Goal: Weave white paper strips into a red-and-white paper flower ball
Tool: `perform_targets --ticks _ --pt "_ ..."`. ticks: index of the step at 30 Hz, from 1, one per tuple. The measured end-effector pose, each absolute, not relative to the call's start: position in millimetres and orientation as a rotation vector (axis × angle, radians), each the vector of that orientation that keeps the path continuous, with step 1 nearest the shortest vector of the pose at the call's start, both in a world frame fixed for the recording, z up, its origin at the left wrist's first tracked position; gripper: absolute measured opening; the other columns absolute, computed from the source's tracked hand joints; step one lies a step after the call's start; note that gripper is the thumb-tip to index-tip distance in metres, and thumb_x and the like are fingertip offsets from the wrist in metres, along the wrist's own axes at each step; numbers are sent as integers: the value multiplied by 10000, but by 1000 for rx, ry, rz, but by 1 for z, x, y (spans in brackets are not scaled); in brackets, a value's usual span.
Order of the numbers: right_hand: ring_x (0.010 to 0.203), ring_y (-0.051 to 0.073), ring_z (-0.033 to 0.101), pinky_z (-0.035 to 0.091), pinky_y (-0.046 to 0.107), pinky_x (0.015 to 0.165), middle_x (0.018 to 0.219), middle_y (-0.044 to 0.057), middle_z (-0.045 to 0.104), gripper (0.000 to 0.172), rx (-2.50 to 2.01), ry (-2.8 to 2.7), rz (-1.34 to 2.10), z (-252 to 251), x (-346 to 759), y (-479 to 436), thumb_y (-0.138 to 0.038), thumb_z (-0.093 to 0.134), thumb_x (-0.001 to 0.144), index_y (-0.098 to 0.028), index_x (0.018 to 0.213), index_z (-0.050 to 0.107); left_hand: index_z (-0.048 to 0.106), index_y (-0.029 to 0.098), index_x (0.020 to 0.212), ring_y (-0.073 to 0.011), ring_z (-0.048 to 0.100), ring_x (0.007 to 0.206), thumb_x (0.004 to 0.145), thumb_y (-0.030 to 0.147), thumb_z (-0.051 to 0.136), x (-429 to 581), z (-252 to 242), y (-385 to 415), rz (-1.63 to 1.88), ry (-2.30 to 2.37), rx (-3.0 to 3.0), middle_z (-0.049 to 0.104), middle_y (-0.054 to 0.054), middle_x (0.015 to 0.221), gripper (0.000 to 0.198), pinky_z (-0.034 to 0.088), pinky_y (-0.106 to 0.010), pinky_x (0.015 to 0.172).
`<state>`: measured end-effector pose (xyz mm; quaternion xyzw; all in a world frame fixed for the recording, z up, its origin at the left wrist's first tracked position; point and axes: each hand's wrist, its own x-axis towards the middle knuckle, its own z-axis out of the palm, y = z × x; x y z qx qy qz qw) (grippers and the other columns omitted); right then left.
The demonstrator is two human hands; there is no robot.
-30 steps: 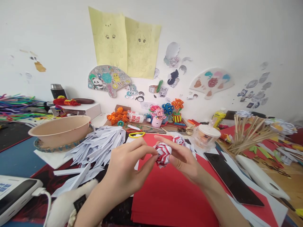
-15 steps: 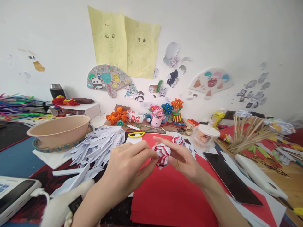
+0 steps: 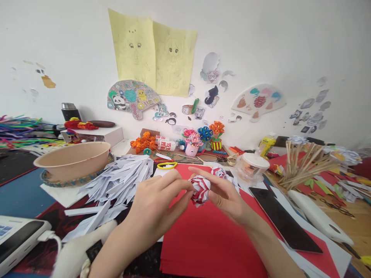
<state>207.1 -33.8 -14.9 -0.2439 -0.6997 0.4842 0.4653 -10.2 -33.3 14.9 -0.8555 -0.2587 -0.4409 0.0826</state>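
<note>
Between my hands is a red-and-white folded paper flower, held above a stack of red paper. My left hand pinches the flower's left edge between thumb and fingertips. Around its right side curls my right hand, thumb at the front and fingers behind. A second red-and-white paper flower shows partly behind the right fingers. White folded paper strips lie piled to the left of my left hand. Yellow-handled scissors rest just beyond the hands.
At the left stand a beige basin and a white device with a cable. To the right lie a black phone, a white power bank and a bundle of wooden sticks. A lidded plastic tub stands behind the phone.
The paper flower has turned slightly in my fingers and shifted a little to the right. Both hands keep nearly the same place and grip.
</note>
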Motion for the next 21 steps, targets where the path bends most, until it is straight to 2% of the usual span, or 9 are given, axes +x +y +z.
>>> perform_targets --ticks 4,7,12,17,21 --pt "1359 311 519 471 466 1082 1498 81 542 496 -600 -1681 1225 -13 206 -37 -421 627 952 -328 1430 536 661 181 889 -94 507 622 921 128 594 -13 20 -35 -1539 -863 -2551 576 14 748 91 372 -213 570" --pt "1383 289 490 469 416 1084 1505 52 535 468 -598 -1667 1232 -12 205 -38 -402 625 958 -354 1417 546 678 182 883 -94 513 628 898 111 619 -12 21 -37 -1572 -826 -2605 571 15 733 93 379 -207 569" --pt "1256 275 603 534 380 992 1462 71 573 469 -588 -1670 1253 -11 203 -38 -413 623 957 -347 1414 545 689 180 889 -106 535 627 886 122 629 -8 19 -38 -1531 -827 -2629 605 -3 749 84 382 -218 545" --pt "1332 292 535 499 405 1042 1478 84 546 483 -617 -1679 1215 -12 203 -38 -418 646 942 -312 1404 556 682 186 862 -107 544 625 894 124 612 -8 18 -37 -1509 -839 -2627 612 -1 741 98 385 -216 543" --pt "1321 309 541 508 430 1031 1457 109 561 525 -644 -1695 1200 -13 204 -37 -447 649 932 -282 1418 540 676 192 860 -105 535 605 895 134 603 -8 17 -37 -1485 -851 -2594 614 5 737 100 389 -215 538"
